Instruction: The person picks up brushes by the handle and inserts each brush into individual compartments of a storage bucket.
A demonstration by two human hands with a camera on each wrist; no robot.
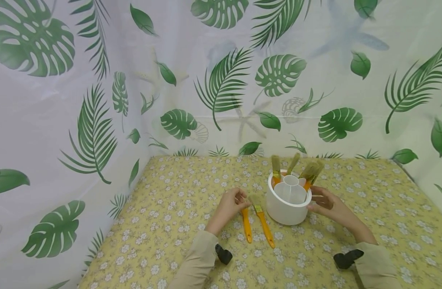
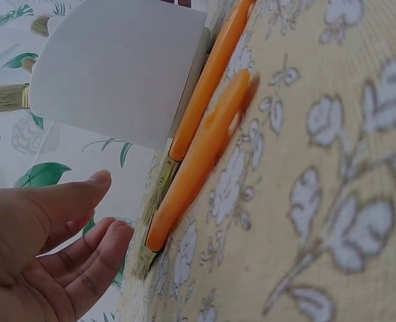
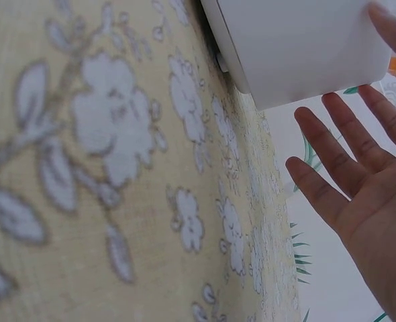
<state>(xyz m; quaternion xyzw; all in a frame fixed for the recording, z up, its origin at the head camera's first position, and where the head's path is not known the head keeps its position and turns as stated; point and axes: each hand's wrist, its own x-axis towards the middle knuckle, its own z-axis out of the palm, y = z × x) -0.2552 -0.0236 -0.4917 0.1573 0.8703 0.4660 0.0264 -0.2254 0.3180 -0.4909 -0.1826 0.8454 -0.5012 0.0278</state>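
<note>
While both of a person's hands hover low over a flower-patterned desk [image 1: 177, 241], the left grip [image 1: 232, 204] is the nearer one to two loose brushes with orange handles. The closer brush [image 1: 246, 225] lies flat with its bristle end just beside the left fingertips, and its long axis runs from there back toward the person, so the handle stretches away from the grip, on the body side. The farther brush [image 1: 266, 229] lies just to the right of the first, nearly parallel but slanting more to the right, its bristles also at the far end. The left grip holds nothing: thumb and loosely bent fingers stand apart, moderately wide, and whether a fingertip touches the bristles is hard to tell. Past both brushes, to the right of the left grip, stands a round white holder [image 1: 286, 212] with compartments, several upright brushes [image 1: 309, 171] in it with bristles up. The right grip [image 1: 327, 205], wide and empty, is at the holder's right side, thumb nearer the person than the fingers; contact cannot be told. Any reach for the loose brushes seems to depend on the left grip, since the holder stands between them and the right.
</note>
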